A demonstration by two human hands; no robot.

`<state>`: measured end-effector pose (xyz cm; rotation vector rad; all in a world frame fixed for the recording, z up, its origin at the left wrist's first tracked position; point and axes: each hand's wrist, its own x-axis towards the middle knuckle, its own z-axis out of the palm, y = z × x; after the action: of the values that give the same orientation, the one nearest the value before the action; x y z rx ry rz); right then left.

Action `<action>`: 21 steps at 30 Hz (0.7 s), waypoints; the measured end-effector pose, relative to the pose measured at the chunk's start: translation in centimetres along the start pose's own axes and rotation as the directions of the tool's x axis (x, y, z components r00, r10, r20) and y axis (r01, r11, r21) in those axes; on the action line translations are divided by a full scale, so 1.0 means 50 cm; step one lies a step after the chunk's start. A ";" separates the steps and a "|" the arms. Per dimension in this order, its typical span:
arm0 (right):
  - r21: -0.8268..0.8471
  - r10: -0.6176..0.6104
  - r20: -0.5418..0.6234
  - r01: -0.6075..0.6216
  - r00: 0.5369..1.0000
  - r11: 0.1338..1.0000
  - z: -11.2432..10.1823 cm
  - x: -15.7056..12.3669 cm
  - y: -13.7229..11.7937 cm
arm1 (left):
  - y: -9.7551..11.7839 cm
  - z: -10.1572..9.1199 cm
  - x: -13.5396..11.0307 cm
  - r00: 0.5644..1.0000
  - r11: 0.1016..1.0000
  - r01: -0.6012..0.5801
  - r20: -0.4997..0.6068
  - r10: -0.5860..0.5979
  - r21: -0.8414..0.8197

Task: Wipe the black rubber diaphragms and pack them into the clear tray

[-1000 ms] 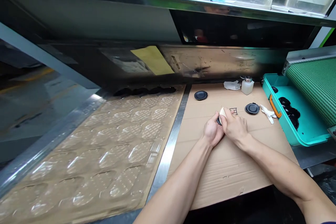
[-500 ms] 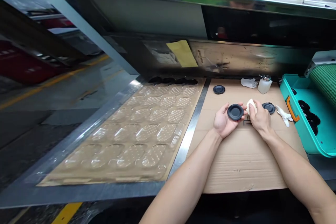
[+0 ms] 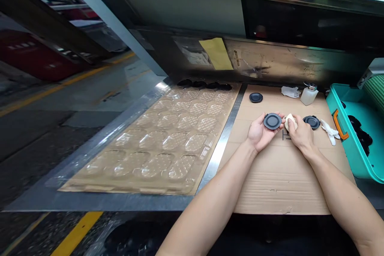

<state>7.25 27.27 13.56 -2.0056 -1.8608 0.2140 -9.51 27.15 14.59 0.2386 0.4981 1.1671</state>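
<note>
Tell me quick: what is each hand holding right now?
Left hand: closed on a round black disc.
Right hand: closed on a white cloth wad.

A round black rubber disc (image 3: 272, 121) with a raised rim rests face up at the fingertips of the left hand (image 3: 260, 135). A crumpled white cloth (image 3: 290, 122), gripped in the right hand (image 3: 302, 136), sits just beside its edge. A matching disc (image 3: 311, 122) lies flat beyond.

Blister tray (image 3: 150, 156) left of the steel strip (image 3: 222, 148), cardboard sheet (image 3: 279, 184) right of it; on the sheet, far disc (image 3: 256, 97) and bottle (image 3: 309, 96), right disc (image 3: 311, 122) and rag (image 3: 330, 132); left hand (image 3: 261, 132) holds held disc (image 3: 272, 121) just left of right hand (image 3: 301, 136) with cloth wad (image 3: 290, 122); bin (image 3: 354, 156) right of the sheet.
</note>
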 end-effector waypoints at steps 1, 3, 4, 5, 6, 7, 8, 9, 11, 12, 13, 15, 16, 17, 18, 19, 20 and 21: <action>-0.001 -0.002 0.000 0.002 1.000 1.000 0.001 0.001 0.001 | 0.003 0.001 0.000 1.000 1.000 0.007 -0.020 -0.007 -0.022; -0.007 -0.003 0.000 0.003 1.000 1.000 0.002 0.002 0.002 | 0.007 0.001 0.000 0.999 0.999 0.014 -0.038 -0.016 -0.043; -0.012 -0.003 0.001 0.003 1.000 1.000 0.002 0.002 0.002 | 0.008 0.002 0.000 0.999 0.999 0.017 -0.038 -0.019 -0.045; -0.017 -0.004 0.003 0.004 1.000 1.000 0.002 0.002 0.002 | 0.009 0.002 0.000 0.999 0.999 0.020 -0.034 -0.022 -0.044; -0.023 -0.006 0.005 0.006 1.000 1.000 0.002 0.002 0.001 | 0.009 0.001 0.000 0.999 0.999 0.023 -0.029 -0.024 -0.042; -0.029 -0.007 0.008 0.008 1.000 1.000 0.002 0.003 0.001 | 0.008 0.001 0.000 0.999 0.999 0.024 -0.025 -0.025 -0.039; -0.035 -0.008 0.012 0.009 1.000 0.999 0.002 0.002 0.001 | 0.008 0.001 0.000 0.999 0.999 0.025 -0.023 -0.026 -0.035; -0.039 -0.009 0.015 0.009 1.000 0.999 0.001 0.002 0.000 | 0.008 0.000 0.000 0.999 0.999 0.025 -0.020 -0.026 -0.030; -0.046 -0.008 0.018 0.009 1.000 0.999 0.000 0.002 0.000 | 0.007 -0.001 0.000 1.000 1.000 0.023 -0.015 -0.024 -0.019; -0.048 -0.009 0.018 0.009 1.000 0.999 0.000 0.002 0.000 | 0.007 -0.001 0.000 1.000 1.000 0.024 -0.012 -0.024 -0.016; -0.050 -0.010 0.018 0.011 1.000 0.999 0.000 0.002 0.001 | 0.007 -0.001 0.000 1.000 1.000 0.025 -0.008 -0.026 -0.015; -0.051 -0.016 0.018 0.017 1.000 0.999 -0.001 0.001 0.001 | 0.008 -0.002 0.000 1.000 0.999 0.026 0.000 -0.026 -0.020; -0.050 -0.020 0.019 0.021 1.000 0.999 -0.001 0.001 0.001 | 0.008 -0.001 0.000 1.000 0.999 0.025 0.003 -0.024 -0.027; -0.047 -0.023 0.019 0.024 1.000 0.999 -0.001 0.001 0.002 | 0.009 -0.001 0.000 1.000 0.999 0.020 0.005 -0.020 -0.035; -0.045 -0.026 0.018 0.027 1.000 0.999 -0.001 0.001 0.002 | 0.010 -0.001 0.000 1.000 0.999 0.014 0.005 -0.014 -0.044; -0.043 -0.027 0.017 0.028 0.999 0.999 0.000 0.002 0.002 | 0.011 0.000 0.000 1.000 0.999 0.009 0.003 -0.009 -0.051; -0.042 -0.028 0.016 0.029 0.999 0.999 0.000 0.002 0.002 | 0.012 0.000 0.000 1.000 0.998 0.007 -0.002 -0.007 -0.058; -0.041 -0.028 0.017 0.029 0.999 0.999 0.000 0.003 0.002 | 0.013 0.000 0.000 1.000 0.998 0.008 -0.010 -0.008 -0.064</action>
<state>7.36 27.39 13.54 -2.0087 -1.9178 0.1851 -10.02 27.41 14.88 0.1753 0.4696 1.1752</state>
